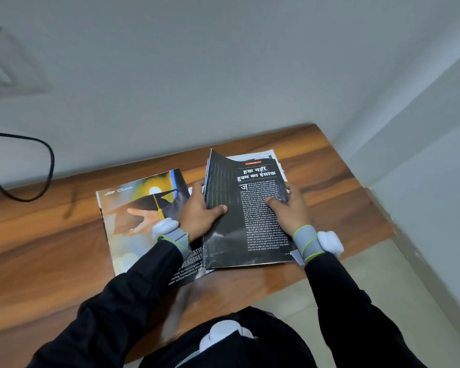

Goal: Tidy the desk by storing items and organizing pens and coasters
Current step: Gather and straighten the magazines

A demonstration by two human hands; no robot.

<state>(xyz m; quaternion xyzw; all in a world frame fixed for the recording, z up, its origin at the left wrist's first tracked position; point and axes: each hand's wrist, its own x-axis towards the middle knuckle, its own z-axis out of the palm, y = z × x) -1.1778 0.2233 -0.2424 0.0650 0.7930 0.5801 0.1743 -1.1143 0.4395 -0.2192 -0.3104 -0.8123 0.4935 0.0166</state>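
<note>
Head view: dark magazine (pixel 250 227) near the desk's (pixel 51 248) right edge. The left hand (pixel 201 211) grips its left edge and the right hand (pixel 290 208) its right edge, thumbs on the page. A graduation-cap magazine (pixel 136 208) lies alongside, partly beneath. A black cable (pixel 37 168) loops at the far-left edge.

A black magazine page (pixel 250 213) carries white print and a red tag, beside a yellow-orange cover (pixel 141 208), on a streaked brown wooden desk (pixel 51 235).
</note>
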